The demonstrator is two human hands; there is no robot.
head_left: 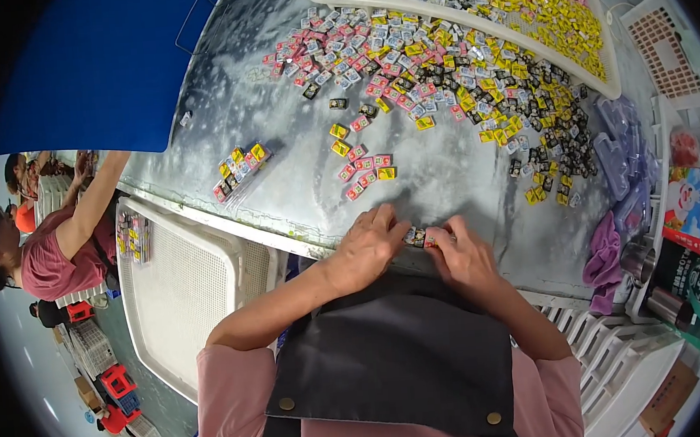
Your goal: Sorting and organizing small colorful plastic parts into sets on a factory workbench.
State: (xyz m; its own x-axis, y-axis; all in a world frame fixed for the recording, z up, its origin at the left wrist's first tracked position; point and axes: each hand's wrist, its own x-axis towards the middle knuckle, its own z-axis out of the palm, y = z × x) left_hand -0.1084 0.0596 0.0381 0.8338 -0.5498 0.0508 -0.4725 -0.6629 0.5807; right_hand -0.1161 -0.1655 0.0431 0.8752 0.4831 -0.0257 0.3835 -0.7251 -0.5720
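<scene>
At the table's near edge, my two hands close in on a short row of small printed rectangular pieces [418, 237]; their exact kind cannot be made out. My left hand [368, 246] pinches at the left end of this row, its fingertips partly hidden. Thumb and fingers of my right hand [464, 257] are closed on a small pink-and-white piece [430, 243] at the right end. Just beyond my hands lies a loose group of pink pieces [360, 169] and yellow pieces [339, 148]. To the left, a clear plastic holder [242, 190] carries a row of mixed pieces.
A big heap of pink, yellow, white and black pieces [437, 74] spreads over the table [279, 134]. Behind it stands a white tray [466, 19]. Clear plastic holders [625, 150] and a purple cloth [603, 257] lie right. A co-worker [60, 247] is left, near a white crate [180, 287].
</scene>
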